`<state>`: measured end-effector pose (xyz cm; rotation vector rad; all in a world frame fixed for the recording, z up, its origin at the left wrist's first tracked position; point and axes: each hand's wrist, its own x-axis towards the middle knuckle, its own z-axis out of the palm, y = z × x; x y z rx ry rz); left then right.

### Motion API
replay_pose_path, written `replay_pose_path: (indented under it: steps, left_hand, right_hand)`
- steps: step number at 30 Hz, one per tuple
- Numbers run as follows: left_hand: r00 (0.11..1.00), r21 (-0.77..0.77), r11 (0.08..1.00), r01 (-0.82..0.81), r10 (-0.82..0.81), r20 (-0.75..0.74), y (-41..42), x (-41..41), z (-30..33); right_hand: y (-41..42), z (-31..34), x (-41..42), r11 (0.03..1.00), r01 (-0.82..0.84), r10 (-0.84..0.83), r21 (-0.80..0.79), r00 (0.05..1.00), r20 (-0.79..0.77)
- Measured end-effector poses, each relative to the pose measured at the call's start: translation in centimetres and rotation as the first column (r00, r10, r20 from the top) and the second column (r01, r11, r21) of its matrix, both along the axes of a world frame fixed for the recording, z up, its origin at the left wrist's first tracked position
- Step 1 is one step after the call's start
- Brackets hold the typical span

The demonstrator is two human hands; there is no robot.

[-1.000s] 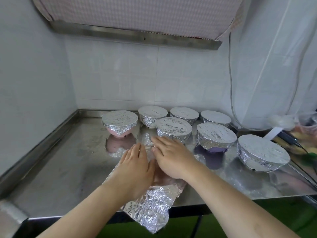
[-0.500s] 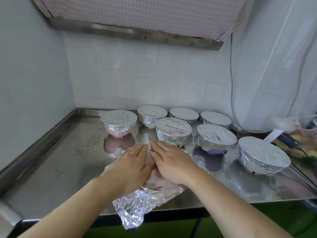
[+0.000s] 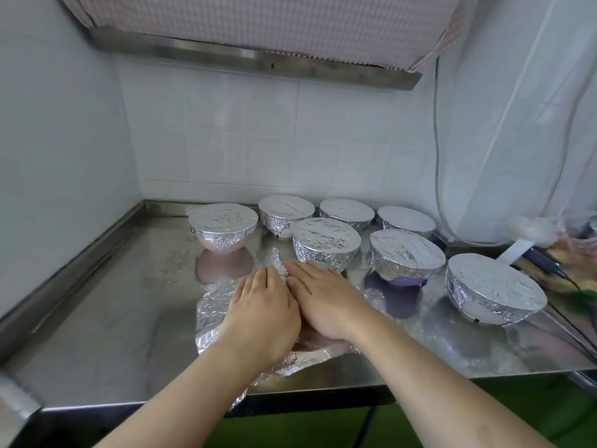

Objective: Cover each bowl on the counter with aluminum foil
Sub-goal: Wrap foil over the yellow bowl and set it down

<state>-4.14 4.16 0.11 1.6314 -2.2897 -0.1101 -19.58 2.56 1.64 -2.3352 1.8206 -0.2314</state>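
1. The crinkled silver sheet of aluminum foil (image 3: 215, 307) lies flat on the near-middle of the stainless steel counter (image 3: 106, 321), with its near edge hanging a bit over the front lip.
2. Both palms are down on it side by side — left hand (image 3: 261, 313) and right hand (image 3: 324, 303) touching each other, fingers straight and spread flat, pressing rather than gripping anything.
3. Foil like this is feather-light, floppy and tears easily, and it keeps every crease. I'd pick it up by two corners or opposite edges, not the middle.
4. Just past the fingertips sits the closest foil-covered round bowl (image 3: 326, 245), already wrapped.
5. Seven bowls in all look capped — a pink one (image 3: 223, 229) far left, a purple one (image 3: 405, 258) right of centre, a big white one (image 3: 492, 291) on the right. Can't tell what's inside any of them.
6. I see no bare bowl.
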Motion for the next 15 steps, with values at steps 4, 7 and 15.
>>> replay_pose_path:
  steps: [4, 7, 15]
  left_hand:
    - [0.996, -0.006, 1.0, -0.006, 0.006, 0.084, -0.2, -0.3, -0.2]
    - [0.984, -0.024, 0.995, 0.097, -0.092, 0.154, -0.2, 0.3, -0.5]
    - [0.986, 0.057, 0.995, -0.08, 0.087, -0.14, 0.0, -0.5, 0.0]
  right_hand:
    - [-0.3, 0.8, 0.0, 0.999, 0.039, -0.039, -0.003, 0.996, 0.085]
    - [-0.3, 1.1, 0.0, 1.0, 0.004, -0.002, -0.024, 0.998, 0.07]
    - [-0.6, -0.1, -0.1, 0.999, -0.006, 0.004, -0.051, 0.999, -0.047]
